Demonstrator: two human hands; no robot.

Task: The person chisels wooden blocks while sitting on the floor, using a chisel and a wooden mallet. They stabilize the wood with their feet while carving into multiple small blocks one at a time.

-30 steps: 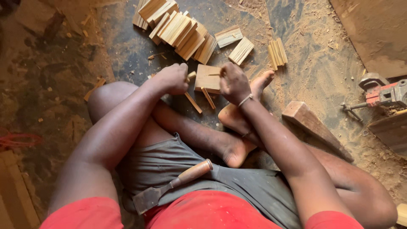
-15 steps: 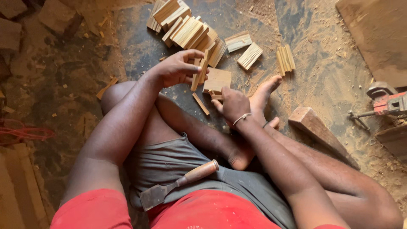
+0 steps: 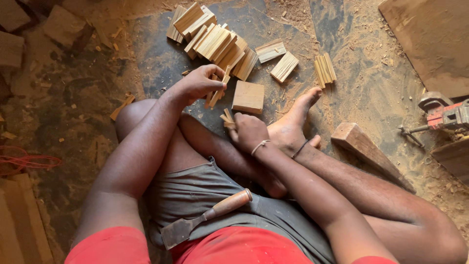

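Sticks (image 3: 217, 93) are being pinched in my left hand (image 3: 198, 84) while my right hand (image 3: 249, 131) is gripping small pieces (image 3: 227, 119); I should be keeping them bunched tight.

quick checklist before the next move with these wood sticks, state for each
1. Left hand has a firm hold on the thin wood sticks: ok, fingers closed round them.
2. Right hand has its small sticks secured: cannot tell, they are partly hidden.
3. Square wood block lies flat within reach: ok.
4. Chisel is safely parked: not ok, it lies loose on the lap.
5. Bare foot is clear of the working spot: not ok, it is right beside the right hand.
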